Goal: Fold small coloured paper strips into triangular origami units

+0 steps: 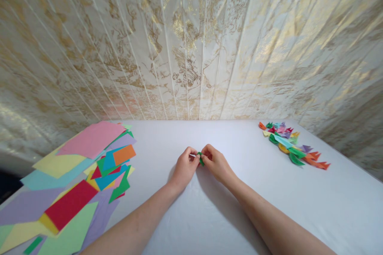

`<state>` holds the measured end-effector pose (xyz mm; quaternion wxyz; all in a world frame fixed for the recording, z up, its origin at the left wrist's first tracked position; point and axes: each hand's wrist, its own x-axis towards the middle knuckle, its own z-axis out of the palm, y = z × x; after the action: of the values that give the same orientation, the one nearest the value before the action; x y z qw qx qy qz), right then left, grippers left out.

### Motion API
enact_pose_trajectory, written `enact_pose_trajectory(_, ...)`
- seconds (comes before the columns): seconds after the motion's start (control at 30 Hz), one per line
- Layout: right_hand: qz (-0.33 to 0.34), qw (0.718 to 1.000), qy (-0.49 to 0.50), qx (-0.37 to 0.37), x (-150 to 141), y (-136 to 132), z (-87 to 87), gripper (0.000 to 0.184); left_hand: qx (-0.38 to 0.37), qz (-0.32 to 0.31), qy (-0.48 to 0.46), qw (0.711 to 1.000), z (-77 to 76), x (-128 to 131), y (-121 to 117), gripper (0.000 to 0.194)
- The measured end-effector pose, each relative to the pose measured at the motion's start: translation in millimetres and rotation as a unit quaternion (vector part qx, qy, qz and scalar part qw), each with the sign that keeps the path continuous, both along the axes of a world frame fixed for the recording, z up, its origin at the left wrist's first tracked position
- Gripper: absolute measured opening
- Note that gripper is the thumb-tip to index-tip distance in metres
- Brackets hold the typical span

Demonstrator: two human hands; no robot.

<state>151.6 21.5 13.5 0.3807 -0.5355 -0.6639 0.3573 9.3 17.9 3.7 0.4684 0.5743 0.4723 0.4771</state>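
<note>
A small piece of folded green paper (200,158) is pinched between my two hands over the middle of the white table. My left hand (186,164) grips its left side with thumb and index finger. From the right, my right hand (216,162) holds it the same way, fingertips almost touching those of the left. Most of the paper is hidden behind the fingers, so its exact shape cannot be made out.
Coloured paper sheets, among them a pink sheet (94,139) and a red rectangle (71,204), overlap along the left. Several small folded paper pieces (296,152) lie in a cluster at the right. Behind the white table (167,135) hangs a gold-patterned curtain (185,48).
</note>
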Motion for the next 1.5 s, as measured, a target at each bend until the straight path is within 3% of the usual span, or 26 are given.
enact_pose_trajectory(0.13, -0.009, 0.996, 0.087, -0.010, 0.1, 5.3, -3.1, 0.008, -0.019, -0.008, -0.059, 0.998, 2.2, -2.0, 1.8, 0.023)
enact_pose_trajectory(0.27, -0.008, 0.991, 0.132, -0.020, -2.2, 6.6, -5.1, 0.013, -0.023, -0.010, -0.052, 0.998, 1.3, -3.2, 3.8, 0.022)
enact_pose_trajectory(0.73, -0.020, 0.997, 0.068, 0.003, -5.1, 3.2, -6.4, 0.010, 0.006, -0.019, -0.006, 1.000, 4.9, -2.7, 1.6, 0.019)
enact_pose_trajectory(1.1, -0.004, 0.997, 0.080, 0.006, -3.9, 4.1, -8.7, 0.007, -0.001, -0.026, -0.011, 1.000, 3.1, -2.6, 3.0, 0.017)
enact_pose_trajectory(1.3, 0.015, 0.996, 0.093, 0.003, -2.6, 4.0, -5.9, 0.020, -0.009, -0.021, -0.020, 1.000, 0.6, -1.9, 4.4, 0.014)
enact_pose_trajectory(1.5, 0.008, 0.998, 0.066, 0.011, -2.4, 3.3, -5.3, 0.019, -0.008, -0.009, -0.021, 1.000, -2.8, -1.8, 5.3, 0.010)
